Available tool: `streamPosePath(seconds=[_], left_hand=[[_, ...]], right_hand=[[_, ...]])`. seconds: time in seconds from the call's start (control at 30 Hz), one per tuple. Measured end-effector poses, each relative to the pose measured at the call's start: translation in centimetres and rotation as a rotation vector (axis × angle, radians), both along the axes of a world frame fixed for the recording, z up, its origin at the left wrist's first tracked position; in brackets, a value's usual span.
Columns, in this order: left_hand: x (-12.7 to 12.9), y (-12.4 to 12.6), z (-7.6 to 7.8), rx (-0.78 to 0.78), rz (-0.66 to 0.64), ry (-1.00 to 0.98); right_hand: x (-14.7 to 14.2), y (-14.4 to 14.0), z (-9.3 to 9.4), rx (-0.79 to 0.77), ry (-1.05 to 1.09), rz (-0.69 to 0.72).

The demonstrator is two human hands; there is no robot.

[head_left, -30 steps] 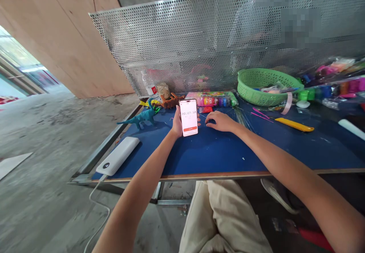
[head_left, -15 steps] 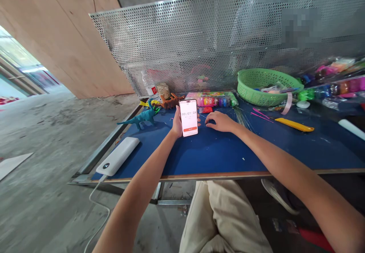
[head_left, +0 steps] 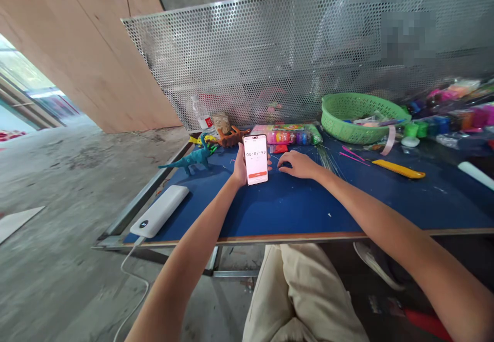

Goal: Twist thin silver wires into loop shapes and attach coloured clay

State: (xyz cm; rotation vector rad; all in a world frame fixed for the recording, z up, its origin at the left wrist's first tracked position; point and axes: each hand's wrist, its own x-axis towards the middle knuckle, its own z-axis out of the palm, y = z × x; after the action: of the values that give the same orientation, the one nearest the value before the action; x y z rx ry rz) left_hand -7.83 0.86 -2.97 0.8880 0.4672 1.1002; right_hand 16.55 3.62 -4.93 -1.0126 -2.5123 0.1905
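My left hand holds a white phone upright over the blue table; its screen shows a timer reading 00:07:58. My right hand rests palm down on the table just right of the phone, fingers curled, and I cannot tell if anything is under them. Behind the phone lies a packet of coloured clay. A blue dinosaur figure and an orange one stand to the left.
A white power bank with a cable lies at the table's near left corner. A green basket, a yellow tool, pink sticks and clay tubs sit at the right. A perforated metal screen backs the table.
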Motion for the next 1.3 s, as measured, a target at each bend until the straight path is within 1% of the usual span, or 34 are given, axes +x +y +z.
streamPosePath(seconds=[0.2,0.47,0.73,0.83,0.9,0.97,1.07,1.17,1.23,1.27,1.3], left_hand=[[-0.1,0.2,-0.1,-0.004,-0.008,-0.011],[-0.6,0.4,-0.1,-0.003,-0.001,0.041],[-0.7,0.5,0.1,-0.004,-0.066,0.020],[-0.9,0.4,0.4,-0.030,-0.059,0.019],[-1.4,0.3,1.0,-0.040,-0.047,0.062],[-2.3,0.0,1.9,-0.076,-0.075,0.191],[-4.8,-0.7,3.4,-0.148,-0.140,0.522],[-8.2,-1.6,4.2,-0.053,-0.136,0.871],[-10.6,-2.1,4.3,-0.008,-0.125,1.046],[-11.6,-2.2,4.2,-0.010,-0.138,1.138],[-12.6,-2.3,4.2,0.010,-0.099,1.223]], right_hand=[[0.1,0.2,-0.2,0.014,-0.008,-0.001],[0.9,0.5,0.5,-0.002,-0.052,0.011],[0.7,0.4,0.4,0.005,-0.041,0.006],[0.7,0.4,0.4,0.003,-0.055,-0.002],[0.8,0.4,0.6,-0.007,-0.070,-0.007],[0.8,0.4,0.7,-0.018,-0.086,-0.001],[0.9,0.5,1.0,-0.006,-0.114,0.003],[1.1,0.8,1.1,0.018,-0.141,-0.016],[1.4,1.1,1.0,0.018,-0.147,-0.007],[1.6,1.3,1.0,0.016,-0.151,0.005],[1.9,1.5,1.0,0.016,-0.158,0.020]])
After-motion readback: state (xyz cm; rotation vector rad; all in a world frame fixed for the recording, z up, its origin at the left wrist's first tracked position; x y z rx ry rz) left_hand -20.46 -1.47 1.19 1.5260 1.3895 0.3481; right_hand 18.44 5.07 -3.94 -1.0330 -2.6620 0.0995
